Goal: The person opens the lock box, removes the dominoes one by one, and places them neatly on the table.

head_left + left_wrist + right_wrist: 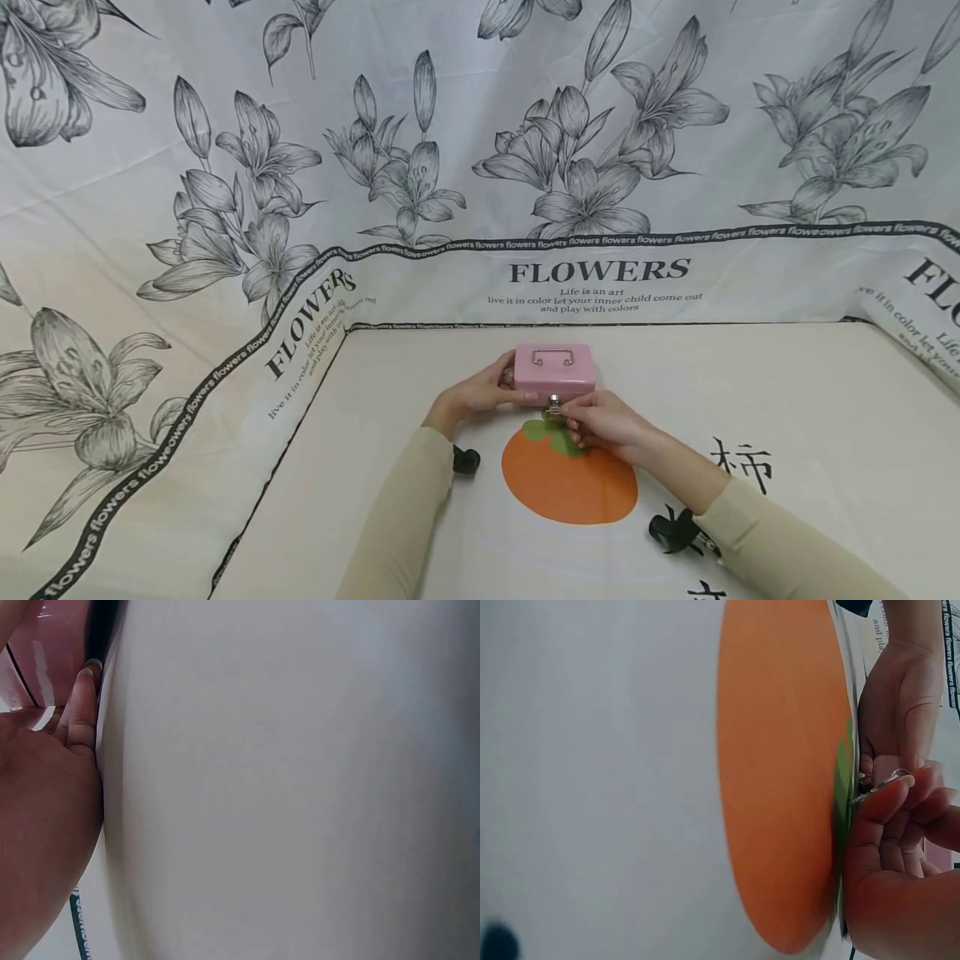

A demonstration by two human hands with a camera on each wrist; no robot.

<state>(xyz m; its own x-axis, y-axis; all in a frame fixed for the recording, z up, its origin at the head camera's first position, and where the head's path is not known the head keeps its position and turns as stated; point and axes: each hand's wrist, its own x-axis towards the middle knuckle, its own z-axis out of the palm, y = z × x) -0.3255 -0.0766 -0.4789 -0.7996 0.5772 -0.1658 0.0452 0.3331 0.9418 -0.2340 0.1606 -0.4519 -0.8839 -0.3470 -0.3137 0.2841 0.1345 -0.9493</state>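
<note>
A small pink cash box [553,375] with a metal handle folded on its lid stands toward the back of the table. My left hand [483,392] holds the box by its left side, thumb along the front. In the left wrist view, that hand's fingertips [86,694] lie low against the pink wall [49,656]. At the box's front, by a silver lock [554,403], my right hand [609,423] pinches a small metal key [885,782] between thumb and index finger. Part of the key is hidden by the fingers.
The tablecloth bears an orange persimmon print [570,487] in front of the box and black characters [741,462] to the right. Flower-printed cloth [600,167] rises behind the table and on the left. Dark straps [467,461] are at both wrists.
</note>
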